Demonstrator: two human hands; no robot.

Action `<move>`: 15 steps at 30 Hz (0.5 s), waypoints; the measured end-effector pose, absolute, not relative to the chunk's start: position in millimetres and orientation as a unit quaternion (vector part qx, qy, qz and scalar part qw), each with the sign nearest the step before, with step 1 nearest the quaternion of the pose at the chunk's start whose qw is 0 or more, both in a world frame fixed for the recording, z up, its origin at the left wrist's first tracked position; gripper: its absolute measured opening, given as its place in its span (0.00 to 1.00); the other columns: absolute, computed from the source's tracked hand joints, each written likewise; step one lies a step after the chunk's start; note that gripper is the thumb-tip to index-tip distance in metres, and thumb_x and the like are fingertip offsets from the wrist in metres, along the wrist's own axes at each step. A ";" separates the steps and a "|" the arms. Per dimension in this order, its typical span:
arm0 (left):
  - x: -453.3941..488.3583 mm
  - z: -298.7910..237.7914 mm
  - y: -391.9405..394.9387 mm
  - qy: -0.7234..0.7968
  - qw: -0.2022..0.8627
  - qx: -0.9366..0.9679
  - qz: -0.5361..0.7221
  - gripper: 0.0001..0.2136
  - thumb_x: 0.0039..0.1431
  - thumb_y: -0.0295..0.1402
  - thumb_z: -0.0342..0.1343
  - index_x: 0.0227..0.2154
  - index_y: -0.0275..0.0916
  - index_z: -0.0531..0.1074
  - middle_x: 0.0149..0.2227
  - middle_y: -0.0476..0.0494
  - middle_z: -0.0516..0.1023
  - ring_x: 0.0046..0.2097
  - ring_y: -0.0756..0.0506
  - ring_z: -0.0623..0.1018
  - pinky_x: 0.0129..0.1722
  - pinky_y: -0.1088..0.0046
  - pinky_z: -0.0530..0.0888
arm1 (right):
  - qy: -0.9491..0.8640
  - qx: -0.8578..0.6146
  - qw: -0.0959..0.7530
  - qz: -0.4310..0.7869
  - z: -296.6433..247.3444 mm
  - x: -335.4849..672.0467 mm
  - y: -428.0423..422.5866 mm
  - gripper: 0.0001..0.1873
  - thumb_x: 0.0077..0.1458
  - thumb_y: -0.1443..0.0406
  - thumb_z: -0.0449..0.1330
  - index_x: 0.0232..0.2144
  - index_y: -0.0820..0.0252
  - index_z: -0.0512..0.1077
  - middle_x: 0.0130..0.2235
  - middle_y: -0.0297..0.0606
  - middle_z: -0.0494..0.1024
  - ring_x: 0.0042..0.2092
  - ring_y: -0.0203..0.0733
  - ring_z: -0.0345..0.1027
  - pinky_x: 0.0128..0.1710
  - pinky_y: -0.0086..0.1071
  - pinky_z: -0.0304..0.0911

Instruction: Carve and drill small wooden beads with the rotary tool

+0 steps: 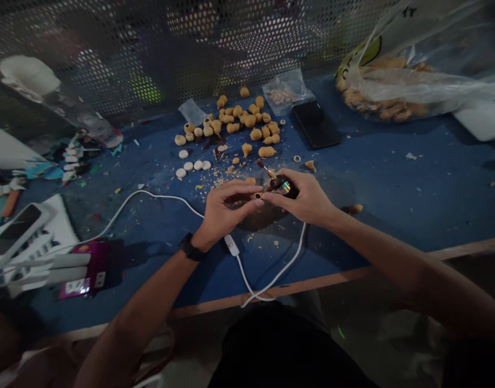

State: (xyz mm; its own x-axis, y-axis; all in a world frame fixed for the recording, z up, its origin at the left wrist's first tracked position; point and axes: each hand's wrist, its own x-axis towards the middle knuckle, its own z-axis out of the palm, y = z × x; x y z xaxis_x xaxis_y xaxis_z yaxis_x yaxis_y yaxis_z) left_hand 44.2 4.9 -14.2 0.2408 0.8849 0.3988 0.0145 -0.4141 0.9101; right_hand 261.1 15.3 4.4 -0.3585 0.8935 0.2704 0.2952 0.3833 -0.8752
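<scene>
My left hand (227,207) pinches a small tan gourd (258,197) with a dark round hole between thumb and fingers. In my right hand (306,196) is a small black rotary tool (286,186), its brass-coloured chuck and bit pointing up and left, away from the gourd. My right thumb and fingertips come close to the gourd; whether they touch it I cannot tell. A white cord (298,253) with an inline switch (232,245) runs below both hands. Beyond them lie several small gourds (237,111), pale shavings (227,175) and white discs (198,165).
A black phone (317,124) and a small clear bag (286,91) lie behind. At back right sits a big plastic bag of gourds (387,91). A plastic bottle (83,116), purple box (88,267) and white phone (23,229) occupy the left. Perforated metal (162,48) borders the blue table (393,205).
</scene>
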 end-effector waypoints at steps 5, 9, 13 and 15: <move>46.7 -16.1 4.3 0.350 0.480 0.618 0.515 0.12 0.51 0.37 0.76 0.38 0.42 0.85 0.38 0.44 0.86 0.36 0.50 0.84 0.39 0.74 0.82 | -0.707 -0.378 0.403 0.442 4.8 259.7 13.4 0.13 0.58 0.55 0.69 0.37 0.58 0.76 0.29 0.31 0.76 0.28 0.36 0.69 0.30 0.33 0.63; 45.8 -15.7 5.5 0.342 0.498 0.613 0.509 0.13 0.51 0.37 0.76 0.39 0.41 0.85 0.40 0.44 0.86 0.36 0.50 0.85 0.42 0.73 0.83 | -0.686 -0.372 0.395 0.485 6.9 260.3 12.2 0.14 0.58 0.56 0.70 0.38 0.59 0.75 0.26 0.28 0.74 0.21 0.32 0.65 0.23 0.30 0.61; 43.1 -15.3 8.7 0.353 0.470 0.623 0.516 0.13 0.51 0.39 0.76 0.38 0.41 0.85 0.41 0.43 0.86 0.38 0.49 0.85 0.41 0.73 0.84 | -0.669 -0.346 0.389 0.530 5.5 263.6 10.6 0.16 0.66 0.51 0.63 0.41 0.59 0.74 0.21 0.24 0.68 0.18 0.30 0.60 0.21 0.29 0.61; 41.1 -14.7 11.1 0.367 0.454 0.622 0.521 0.13 0.50 0.41 0.76 0.36 0.41 0.85 0.40 0.42 0.87 0.39 0.48 0.85 0.40 0.72 0.85 | -0.664 -0.325 0.384 0.554 4.4 265.8 10.1 0.19 0.70 0.50 0.57 0.42 0.59 0.73 0.20 0.23 0.65 0.18 0.29 0.57 0.22 0.29 0.62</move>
State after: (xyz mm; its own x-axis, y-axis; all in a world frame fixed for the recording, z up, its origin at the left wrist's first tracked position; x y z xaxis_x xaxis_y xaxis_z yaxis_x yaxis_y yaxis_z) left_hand 41.1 11.1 -14.7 0.1867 0.9305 0.3151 -0.0166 -0.3177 0.9480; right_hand 265.8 10.1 4.4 -0.4935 0.8568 0.1494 0.0065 0.1755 -0.9845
